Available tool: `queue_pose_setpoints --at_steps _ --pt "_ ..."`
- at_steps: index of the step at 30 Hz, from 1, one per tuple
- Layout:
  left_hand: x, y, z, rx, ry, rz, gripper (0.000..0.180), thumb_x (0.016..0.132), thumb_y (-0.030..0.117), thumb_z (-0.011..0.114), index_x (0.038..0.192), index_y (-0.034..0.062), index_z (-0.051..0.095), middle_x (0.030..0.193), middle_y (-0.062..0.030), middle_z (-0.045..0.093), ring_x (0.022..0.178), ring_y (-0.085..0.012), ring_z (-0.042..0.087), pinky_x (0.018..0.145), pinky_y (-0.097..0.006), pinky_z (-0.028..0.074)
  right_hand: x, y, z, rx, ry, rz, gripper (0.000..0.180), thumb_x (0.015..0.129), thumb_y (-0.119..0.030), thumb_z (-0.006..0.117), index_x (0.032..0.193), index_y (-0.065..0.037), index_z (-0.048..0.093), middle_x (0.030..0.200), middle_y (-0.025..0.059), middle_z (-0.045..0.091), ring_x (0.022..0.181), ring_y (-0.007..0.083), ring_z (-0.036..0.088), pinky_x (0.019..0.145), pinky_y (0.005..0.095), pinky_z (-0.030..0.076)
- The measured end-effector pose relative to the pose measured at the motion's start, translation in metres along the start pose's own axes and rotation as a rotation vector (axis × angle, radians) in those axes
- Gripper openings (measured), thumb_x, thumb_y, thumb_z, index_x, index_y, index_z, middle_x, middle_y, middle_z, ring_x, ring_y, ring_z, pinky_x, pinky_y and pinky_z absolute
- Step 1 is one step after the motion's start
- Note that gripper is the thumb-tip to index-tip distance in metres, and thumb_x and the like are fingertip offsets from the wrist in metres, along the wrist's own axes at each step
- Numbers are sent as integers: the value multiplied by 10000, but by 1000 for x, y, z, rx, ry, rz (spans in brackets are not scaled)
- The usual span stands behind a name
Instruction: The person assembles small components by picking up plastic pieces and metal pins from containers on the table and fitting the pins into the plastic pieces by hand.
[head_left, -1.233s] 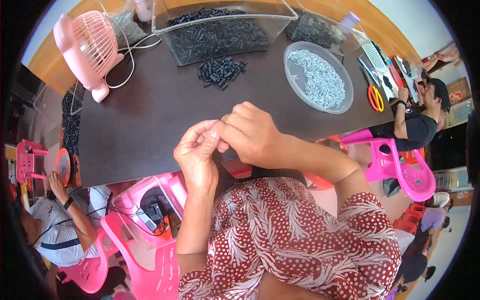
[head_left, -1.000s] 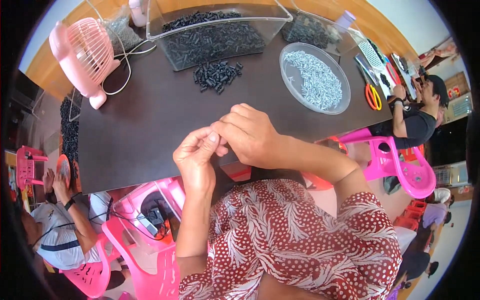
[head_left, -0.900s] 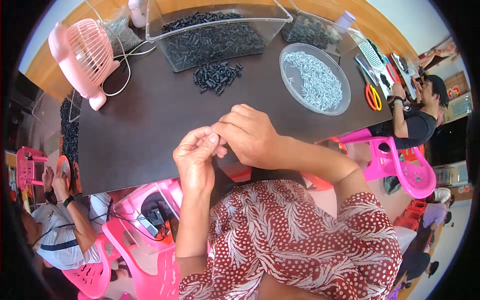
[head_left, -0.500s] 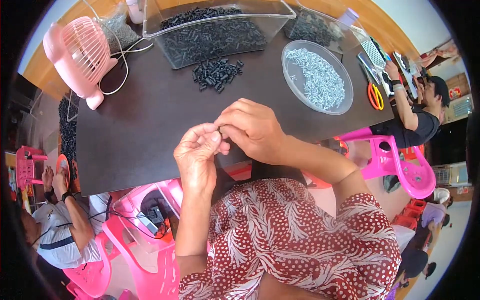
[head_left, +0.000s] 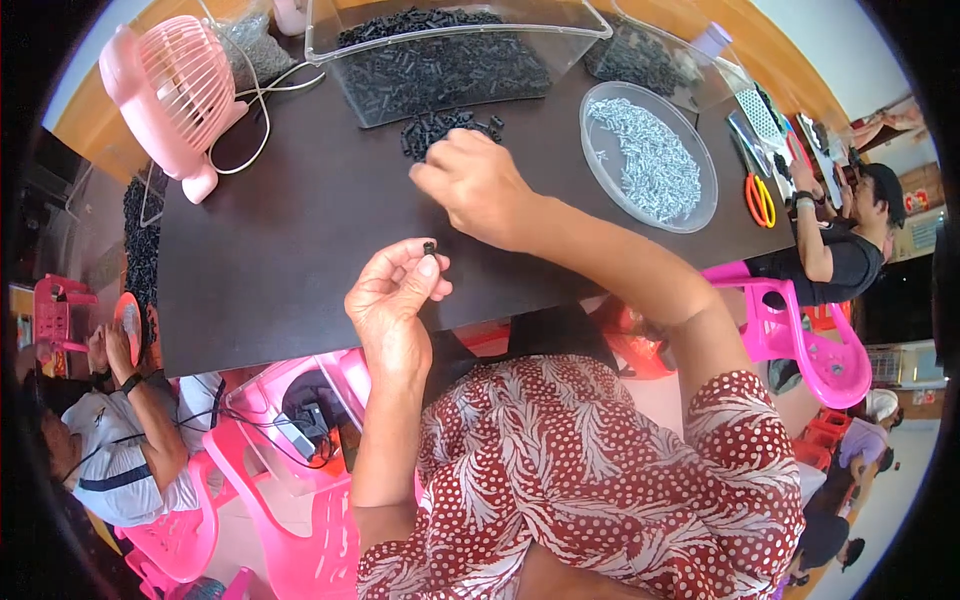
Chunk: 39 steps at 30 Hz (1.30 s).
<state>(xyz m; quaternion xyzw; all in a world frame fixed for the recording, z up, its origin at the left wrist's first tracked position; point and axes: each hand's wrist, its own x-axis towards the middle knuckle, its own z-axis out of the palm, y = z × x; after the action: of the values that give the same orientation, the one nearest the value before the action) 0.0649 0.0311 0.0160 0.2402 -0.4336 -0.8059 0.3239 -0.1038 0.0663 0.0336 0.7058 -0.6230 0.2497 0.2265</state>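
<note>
My left hand (head_left: 393, 300) pinches a small black plastic piece (head_left: 429, 247) between thumb and fingers, above the near part of the dark table. My right hand (head_left: 474, 190) is stretched forward with its fingers curled, at the near side of a loose pile of black plastic pieces (head_left: 413, 138). It covers part of that pile, and whatever lies inside its fingers is hidden. Behind the pile stands a clear plastic bin (head_left: 450, 85) full of similar black pieces. To the right, a round translucent tray (head_left: 594, 150) holds many small silvery metal parts.
A pink fan (head_left: 165, 95) with a white cord stands at the table's left, beside a bag of metal parts (head_left: 248, 50). Orange-handled scissors (head_left: 760, 200) lie near the right edge. A second clear bin (head_left: 640, 60) is behind the tray. Other people sit on both sides.
My right hand has left my left hand and moved forward to the black pile. The left hand stays nearly in place, its black piece now showing. The whole view has shifted slightly.
</note>
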Motion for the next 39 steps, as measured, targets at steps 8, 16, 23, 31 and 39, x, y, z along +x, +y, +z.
queue_pose_setpoints --at_steps 8,16,23,31,39 --pt "-2 1 -6 -1 48 31 136 775 -12 643 909 -26 628 786 -91 625 676 -142 597 570 -232 492 15 7 19 -311 -282 -269 131 656 -145 559 720 -33 579 698 55 515 734 196 480 639 309 380" --pt "-1 -1 -7 -2 36 33 139 769 -15 650 906 -27 628 781 -83 624 684 -142 603 567 -228 492 17 10 16 -337 -343 -213 132 654 -153 568 703 -30 572 711 75 525 746 208 490 644 318 381" --pt "0 -2 -6 7 35 40 138 775 -18 643 912 -27 629 789 -76 623 692 -134 605 565 -219 494 10 4 11 -38 -198 -50 123 636 -69 612 751 -33 587 734 89 544 729 240 522 646 359 423" --pt "-2 -2 1 40 81 71 154 773 -24 647 926 -25 630 814 -72 627 697 -120 600 563 -214 496 -8 -12 -18 1123 -152 778 119 780 -37 632 894 -16 659 807 -8 624 731 45 548 656 202 458" --pt "-3 -2 1 48 75 85 159 767 -34 647 924 -25 625 801 -63 625 639 -95 568 565 -213 496 -13 -33 -31 1206 -60 839 132 785 -20 623 912 -11 660 831 8 630 756 49 561 683 199 463"
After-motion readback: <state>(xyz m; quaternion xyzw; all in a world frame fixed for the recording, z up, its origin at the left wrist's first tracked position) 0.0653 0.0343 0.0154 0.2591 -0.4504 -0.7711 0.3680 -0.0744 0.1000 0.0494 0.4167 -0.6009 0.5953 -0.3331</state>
